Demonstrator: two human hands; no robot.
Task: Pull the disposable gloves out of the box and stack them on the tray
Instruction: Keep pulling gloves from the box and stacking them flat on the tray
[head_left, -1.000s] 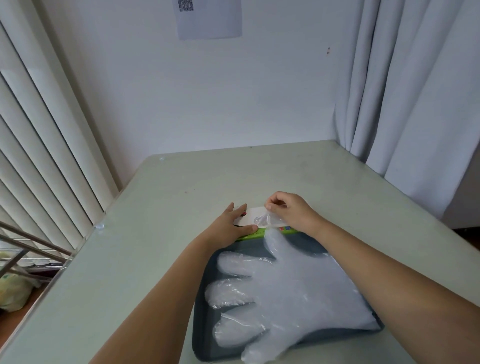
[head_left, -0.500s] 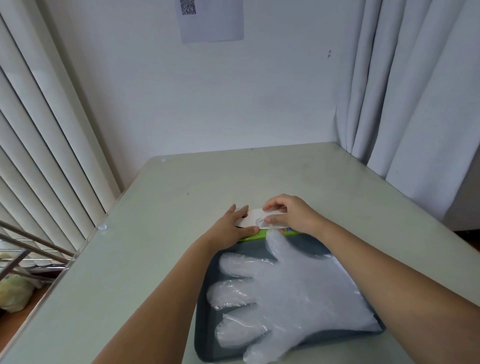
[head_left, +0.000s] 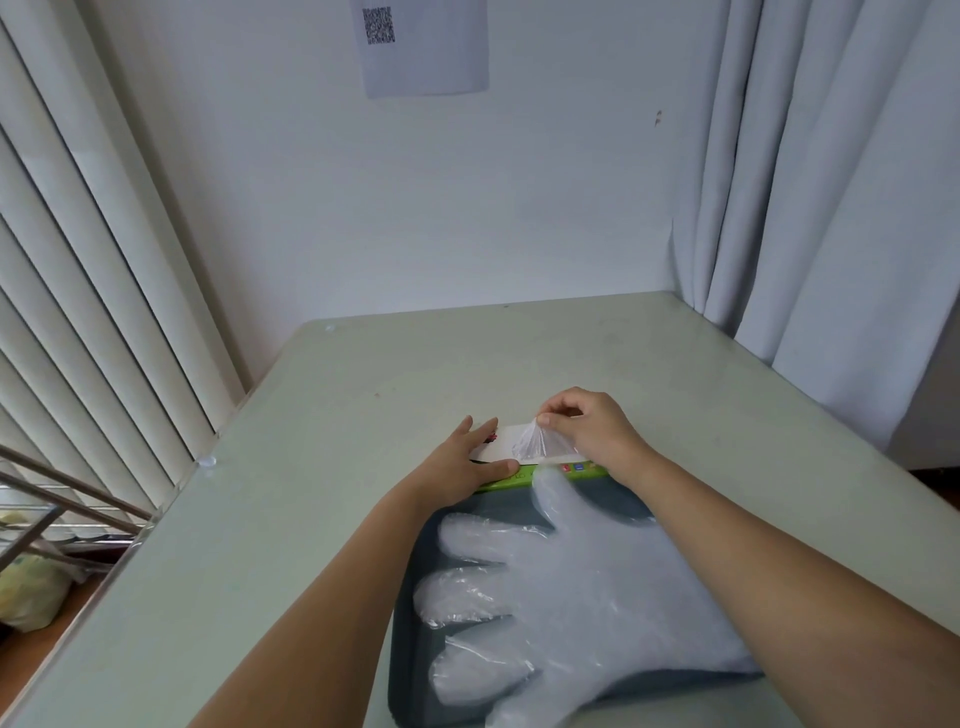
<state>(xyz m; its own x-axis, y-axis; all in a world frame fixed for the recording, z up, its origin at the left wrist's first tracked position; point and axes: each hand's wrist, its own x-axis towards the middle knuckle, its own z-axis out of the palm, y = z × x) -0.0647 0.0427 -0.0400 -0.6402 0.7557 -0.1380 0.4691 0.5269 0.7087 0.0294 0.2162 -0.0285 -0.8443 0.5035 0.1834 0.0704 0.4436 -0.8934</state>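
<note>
From the head camera, the glove box (head_left: 503, 446), white on top with a green side facing the person, lies flat on the pale green table (head_left: 322, 467), touching the far edge of the dark tray (head_left: 408, 654). The left hand (head_left: 460, 460) rests on the box's left end with its fingers straight and flat and the thumb laid along the green side, gripping nothing. The right hand (head_left: 589, 428) hovers over the box's right part, fingers curled, thumb and forefinger pinching a clear plastic glove (head_left: 532, 444) that rises in a small tent from the slot in the top. On the tray lie the stacked gloves (head_left: 587, 597), translucent, fingers pointing left, one fingertip reaching up over the box's green side. Vertical blinds (head_left: 93, 270) hang at left, a curtain (head_left: 831, 182) at right, and a paper sheet (head_left: 426, 47) with a printed code is on the wall
</note>
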